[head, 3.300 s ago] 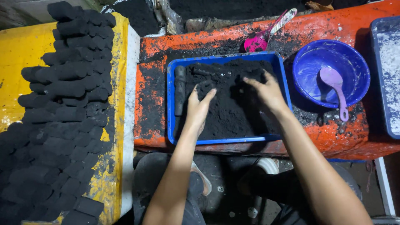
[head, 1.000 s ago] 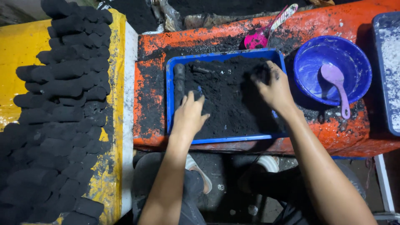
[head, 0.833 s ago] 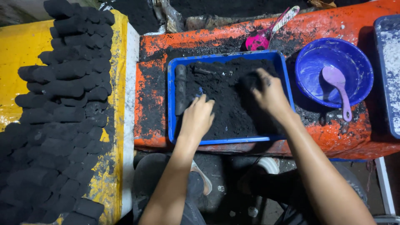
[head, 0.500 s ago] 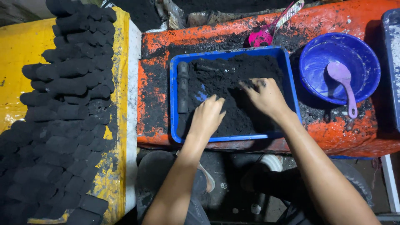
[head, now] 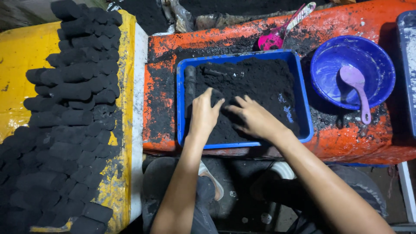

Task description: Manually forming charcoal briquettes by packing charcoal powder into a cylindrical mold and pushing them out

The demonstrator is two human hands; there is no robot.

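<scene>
While both of my hands work in the black powder (head: 255, 80), the blue rectangular tray (head: 303, 108) holding it sits on the orange, soot-streaked worktop (head: 346, 143) in front of me. My left hand (head: 203, 113) lies at the tray's left side, its grip curled loosely around a dark clump of the powder, with thumb and forefinger meeting over it. My right hand (head: 255, 119) rests just beside it, fingers spread and slack, pressing flat into the powder and holding nothing; the fingertips of the two hands nearly meet. A dark cylindrical tube (head: 190, 89) lies along the tray's left wall, half sunk in the powder and just beside my left hand.

To the right of the tray, a round blue bowl (head: 329, 65) stands on the worktop with a lilac plastic spoon (head: 357, 89) leaning inside it, the handle over the near rim. Behind the tray, a pink plastic scoop (head: 277, 37) lies tilted on the worktop's far edge. A grey tray (head: 407, 65) shows partly at the right border of the view.

To the left, well apart from my hands, rows of black cylindrical briquettes (head: 73, 108) are stacked close together on a yellow sheet (head: 21, 65). Below the worktop, my knees and a light-soled shoe (head: 212, 182) are visible.
</scene>
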